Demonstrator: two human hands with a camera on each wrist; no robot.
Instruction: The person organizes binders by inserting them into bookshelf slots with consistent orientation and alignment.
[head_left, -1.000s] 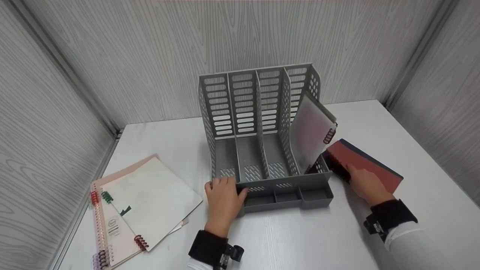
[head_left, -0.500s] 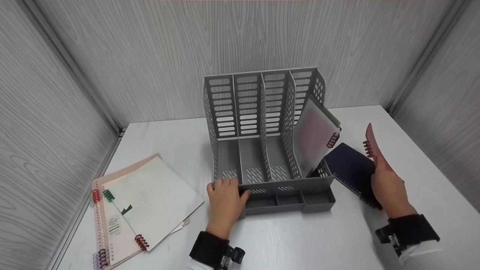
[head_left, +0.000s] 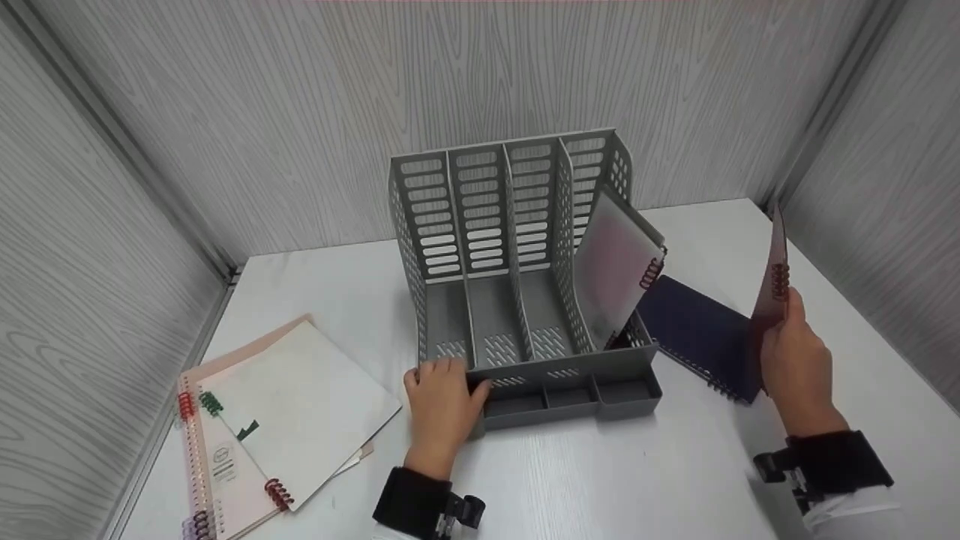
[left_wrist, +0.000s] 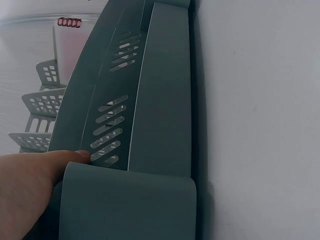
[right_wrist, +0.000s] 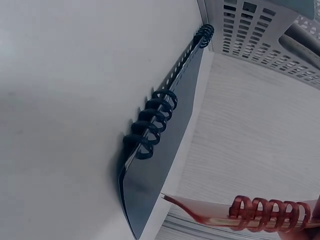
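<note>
A grey desktop file organizer [head_left: 566, 369] stands mid-table, with upright slots and small trays along its front. My left hand [head_left: 441, 405] grips its front left corner, thumb against the slotted front panel in the left wrist view. In the rightmost slot leans a translucent-covered spiral notebook [head_left: 615, 262] with dark red rings. My right hand [head_left: 802, 371] holds a red spiral notebook [head_left: 770, 296] upright on the right side; its red coil rings [right_wrist: 270, 212] show in the right wrist view. Beside that hand a navy spiral notebook [head_left: 694, 326] lies flat, partly hidden behind the red one.
On the table's left lies a loose pile: a white-covered notebook [head_left: 300, 412] with green and red rings over pink spiral notebooks [head_left: 244, 487]. Wood-grain panels [head_left: 315, 112] enclose the back and both sides of the white table [head_left: 570, 480].
My right hand has lifted the red notebook off the navy one, moved right and turned it upright, uncovering the navy notebook. My left hand keeps its grip on the organizer.
</note>
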